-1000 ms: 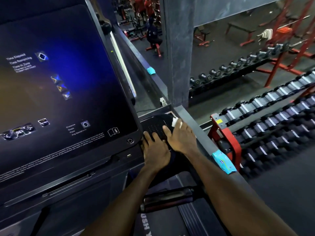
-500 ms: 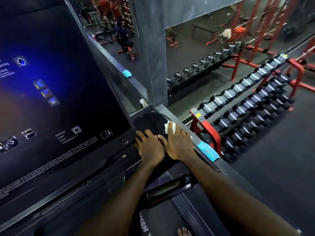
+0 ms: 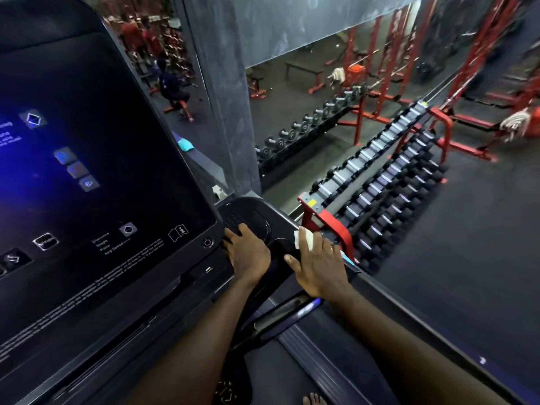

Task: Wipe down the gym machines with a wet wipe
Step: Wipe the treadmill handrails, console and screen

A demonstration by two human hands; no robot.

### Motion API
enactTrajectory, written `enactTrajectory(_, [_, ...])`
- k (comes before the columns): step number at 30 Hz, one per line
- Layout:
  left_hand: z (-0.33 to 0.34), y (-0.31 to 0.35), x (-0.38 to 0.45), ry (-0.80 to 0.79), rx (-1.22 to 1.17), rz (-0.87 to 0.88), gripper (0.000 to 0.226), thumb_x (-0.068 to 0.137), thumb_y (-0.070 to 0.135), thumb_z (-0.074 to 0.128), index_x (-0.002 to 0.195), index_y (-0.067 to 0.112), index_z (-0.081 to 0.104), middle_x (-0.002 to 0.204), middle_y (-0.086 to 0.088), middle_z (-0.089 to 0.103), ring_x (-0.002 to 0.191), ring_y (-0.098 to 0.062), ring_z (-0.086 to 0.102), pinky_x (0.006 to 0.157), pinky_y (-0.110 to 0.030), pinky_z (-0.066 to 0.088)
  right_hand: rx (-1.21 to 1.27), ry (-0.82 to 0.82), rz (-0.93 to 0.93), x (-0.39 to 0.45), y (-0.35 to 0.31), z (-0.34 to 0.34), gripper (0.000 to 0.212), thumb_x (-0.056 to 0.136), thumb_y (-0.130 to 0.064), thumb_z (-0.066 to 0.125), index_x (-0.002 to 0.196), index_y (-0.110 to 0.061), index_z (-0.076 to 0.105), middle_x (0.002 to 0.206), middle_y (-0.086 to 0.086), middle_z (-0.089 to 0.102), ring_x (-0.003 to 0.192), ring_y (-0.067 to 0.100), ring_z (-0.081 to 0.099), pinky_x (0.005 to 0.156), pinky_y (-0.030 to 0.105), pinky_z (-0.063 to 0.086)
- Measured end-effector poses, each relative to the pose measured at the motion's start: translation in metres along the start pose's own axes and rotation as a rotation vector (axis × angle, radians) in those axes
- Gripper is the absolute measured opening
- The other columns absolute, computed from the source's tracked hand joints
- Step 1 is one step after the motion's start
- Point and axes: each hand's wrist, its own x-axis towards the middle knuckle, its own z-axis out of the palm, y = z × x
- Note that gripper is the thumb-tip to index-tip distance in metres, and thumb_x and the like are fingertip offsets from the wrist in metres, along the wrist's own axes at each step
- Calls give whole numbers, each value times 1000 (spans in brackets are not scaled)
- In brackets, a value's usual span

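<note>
Head view, sole camera: right hand [image 3: 320,266] is pressing a white wet wipe [image 3: 304,239] under its fingertips against the outer rim of the treadmill's black side tray [image 3: 257,217], fingers held nearly straight, the wipe bunched and only partly covered. Left hand [image 3: 248,255] is resting flat and relaxed on the tray's inner portion, just beside the console screen [image 3: 96,171], holding nothing.

Risks, as judged from this position:

- Wipe is being held by pressure alone, not pinched. It is sitting at the tray's outer edge, directly above the red dumbbell rack [image 3: 330,226]; a stroke running outward could be carrying it over the edge and out of reach.
- Left hand is lying close to the lit screen and the round button [image 3: 207,242] at its corner. A shift in weight could be triggering a control; whether the belt is live cannot be told.
- A blue wipe packet [image 3: 347,260] is lying on the side rail, largely hidden behind the right hand; a backward sweep of that wrist could be knocking it off.
- Bare toes [image 3: 314,400] are showing on the deck, so any belt movement is posing a hazard.
</note>
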Motion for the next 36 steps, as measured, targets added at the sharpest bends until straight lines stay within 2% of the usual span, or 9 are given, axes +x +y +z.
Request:
enactTrajectory(6, [9, -3, -3, 50, 132, 169, 38, 97, 20, 47, 135, 12, 43, 156, -19, 19, 145, -39, 13, 118, -56, 16, 44, -122, 93, 12, -6, -7, 82, 97, -69, 20, 157, -14, 7, 149, 24, 36, 134, 42, 39, 108, 59, 31])
enactTrajectory(9, [9, 5, -3, 46, 172, 346, 33, 97, 21, 44, 129, 16, 52, 151, -11, 32, 142, -30, 21, 115, -50, 20, 46, -106, 72, 15, -7, -8, 82, 96, -69, 19, 157, -15, 8, 150, 23, 36, 132, 41, 41, 107, 58, 33])
enactTrajectory(12, [11, 16, -3, -25, 145, 574, 29, 99, 25, 41, 120, 18, 61, 136, -4, 48, 127, -25, 38, 107, -42, 30, 22, -57, 31, -14, 4, -5, 83, 94, -67, 13, 157, -14, 10, 151, 20, 32, 131, 37, 39, 107, 54, 35])
enactTrajectory(15, [15, 26, -5, -142, 218, 737, 29, 99, 34, 43, 120, 24, 59, 128, -3, 50, 117, -24, 43, 100, -46, 34, 38, -73, -10, -24, 17, -6, 79, 98, -60, 30, 156, -12, 8, 154, 18, 26, 136, 36, 34, 109, 54, 33])
enactTrajectory(19, [15, 31, 1, -191, 283, 722, 26, 96, 36, 51, 119, 26, 58, 130, -5, 47, 119, -27, 41, 101, -50, 35, 163, -30, 68, -2, 18, -25, 64, 101, -48, 35, 153, -14, 19, 146, 15, 46, 132, 34, 45, 107, 53, 33])
enactTrajectory(23, [17, 27, 6, -193, 288, 743, 28, 95, 35, 53, 122, 28, 55, 131, -2, 45, 118, -24, 41, 100, -47, 36, 163, -20, 227, 1, 10, -17, 57, 102, -55, 27, 136, -12, 40, 132, 13, 54, 119, 33, 53, 99, 50, 42])
enactTrajectory(27, [17, 23, 8, -179, 306, 760, 33, 95, 29, 51, 128, 26, 51, 133, 0, 44, 120, -24, 39, 102, -47, 33, 54, 36, 209, -17, 9, -4, 56, 100, -59, 26, 128, -13, 44, 121, 9, 59, 105, 29, 57, 84, 45, 44])
enactTrajectory(30, [20, 24, 5, -164, 303, 753, 32, 94, 24, 49, 126, 25, 51, 133, -1, 44, 119, -24, 39, 102, -47, 32, 19, 96, 243, -48, 20, 1, 63, 98, -62, 26, 131, -11, 44, 120, 9, 59, 103, 29, 57, 84, 45, 44])
enactTrajectory(36, [26, 36, -4, -174, 374, 698, 38, 94, 27, 48, 131, 19, 47, 137, -9, 41, 124, -32, 37, 106, -58, 31, 153, -19, 416, -19, 13, -14, 68, 99, -65, 15, 124, -13, 51, 123, 12, 60, 110, 31, 58, 94, 50, 41])
